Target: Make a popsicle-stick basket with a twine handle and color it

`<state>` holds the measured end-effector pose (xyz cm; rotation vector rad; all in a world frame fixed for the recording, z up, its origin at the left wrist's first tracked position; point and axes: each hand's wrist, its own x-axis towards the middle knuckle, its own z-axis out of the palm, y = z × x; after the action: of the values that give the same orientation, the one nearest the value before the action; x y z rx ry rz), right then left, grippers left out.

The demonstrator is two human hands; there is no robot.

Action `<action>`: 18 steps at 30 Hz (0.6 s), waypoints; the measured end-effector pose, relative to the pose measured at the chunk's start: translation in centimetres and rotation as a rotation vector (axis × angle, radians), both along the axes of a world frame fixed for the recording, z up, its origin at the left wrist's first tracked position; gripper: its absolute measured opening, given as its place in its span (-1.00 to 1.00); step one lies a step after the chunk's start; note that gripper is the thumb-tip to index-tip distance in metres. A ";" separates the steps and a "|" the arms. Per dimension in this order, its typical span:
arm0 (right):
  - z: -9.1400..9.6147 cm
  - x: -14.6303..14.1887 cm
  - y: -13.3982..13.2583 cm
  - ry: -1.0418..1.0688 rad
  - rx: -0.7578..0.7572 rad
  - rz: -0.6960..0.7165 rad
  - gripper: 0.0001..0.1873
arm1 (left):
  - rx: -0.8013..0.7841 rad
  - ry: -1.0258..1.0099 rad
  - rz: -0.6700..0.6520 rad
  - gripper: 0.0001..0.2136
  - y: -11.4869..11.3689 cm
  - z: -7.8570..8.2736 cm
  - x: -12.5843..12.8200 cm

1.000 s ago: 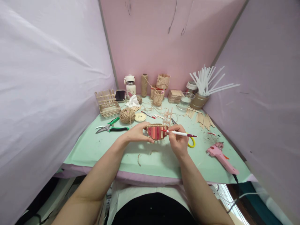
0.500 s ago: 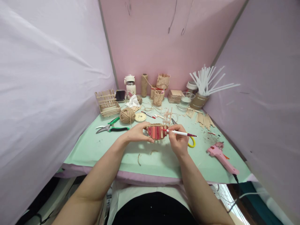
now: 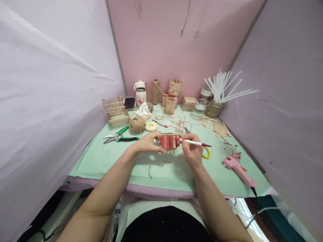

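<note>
My left hand (image 3: 147, 143) is closed round the left side of a small basket made of wooden sticks (image 3: 168, 141), holding it just above the green table (image 3: 106, 161). Several of its sticks are coloured in pink and red stripes, and twine runs round its rim. My right hand (image 3: 192, 153) pinches a white marker pen with a red cap end (image 3: 195, 143). The pen's tip touches the right side of the basket.
Pliers with green and black handles (image 3: 119, 137) lie at the left, beside a twine ball (image 3: 137, 124) and a tape roll (image 3: 151, 126). A pink glue gun (image 3: 238, 168) lies at the right. Loose wooden sticks (image 3: 219, 128), a cup of white rods (image 3: 217, 101), jars and a stick crate (image 3: 115, 111) line the back.
The pen's tip has crept slightly up along the basket's right side. Both hands otherwise stay where they were.
</note>
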<state>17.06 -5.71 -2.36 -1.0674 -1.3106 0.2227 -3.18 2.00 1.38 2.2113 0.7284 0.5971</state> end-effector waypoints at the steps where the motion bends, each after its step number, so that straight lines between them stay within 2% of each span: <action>1: 0.0 0.0 0.0 -0.001 0.001 0.003 -0.98 | 0.002 -0.001 -0.001 -0.54 0.0 0.0 0.0; 7: 0.0 0.0 -0.1 -0.042 0.020 0.052 -0.93 | -0.003 -0.003 -0.005 -0.53 0.2 -0.2 0.0; 14: -0.1 0.1 0.0 -0.033 0.006 0.012 -0.96 | -0.020 0.006 0.001 -0.52 0.1 -0.1 0.0; 18: 0.2 0.0 -0.2 -0.042 0.011 0.051 -0.94 | -0.025 0.001 0.002 -0.53 0.1 -0.1 0.0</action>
<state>17.08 -5.92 -2.21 -1.0344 -1.3770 0.2319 -3.18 2.10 1.29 2.1884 0.7348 0.5843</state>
